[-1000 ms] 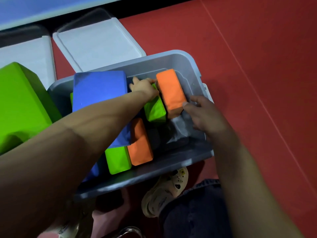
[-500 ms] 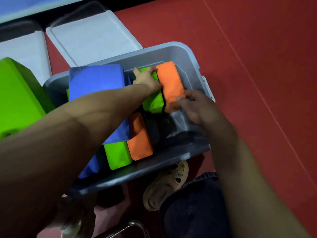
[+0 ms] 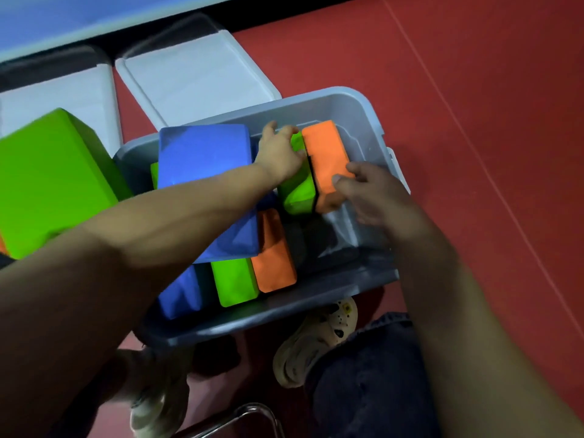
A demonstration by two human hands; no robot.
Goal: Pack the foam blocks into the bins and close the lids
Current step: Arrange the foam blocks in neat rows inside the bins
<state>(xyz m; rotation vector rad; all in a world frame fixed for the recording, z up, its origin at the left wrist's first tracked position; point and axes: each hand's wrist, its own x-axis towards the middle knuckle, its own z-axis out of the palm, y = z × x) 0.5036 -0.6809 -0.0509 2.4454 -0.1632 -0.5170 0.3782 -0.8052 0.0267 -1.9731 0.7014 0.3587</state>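
A grey plastic bin (image 3: pixel 373 121) sits on the red floor (image 3: pixel 474 121), partly filled with foam blocks. The left hand (image 3: pixel 279 153) reaches across the bin and grips the far end of a green block (image 3: pixel 298 191), fingers curled over its top edge. Touching that block on its right side stands an orange block (image 3: pixel 325 153), whose near end the right hand (image 3: pixel 376 194) pinches between thumb and fingers. A large blue block (image 3: pixel 205 159) lies tilted across the top of the bin's left part, resting over other blocks. Along the near wall stand a second blue block (image 3: pixel 180 295), a second green block (image 3: pixel 235 282) and a second orange block (image 3: pixel 275 263), side by side. A big green block (image 3: pixel 53 178) lies outside, just left of the bin. Beyond the bin, two pale lids (image 3: pixel 196 80) lie flat on the floor (neither is on a bin).
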